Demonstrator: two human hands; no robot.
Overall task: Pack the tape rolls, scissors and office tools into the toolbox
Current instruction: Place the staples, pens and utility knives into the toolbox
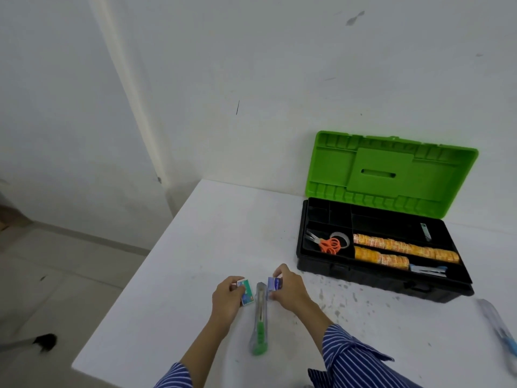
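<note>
The black toolbox stands open at the table's right, green lid raised. Its tray holds orange-handled scissors, a clear tape roll, yellow tape rolls, a stapler and a small cutter. In front of it, my left hand pinches a small green-and-white box on the table. My right hand pinches a small blue box. A green utility knife lies on the table between my hands.
A blue-and-clear cutter lies near the white table's right edge. The table's left edge drops to a tiled floor, where a dark brush lies. White walls stand close behind the toolbox.
</note>
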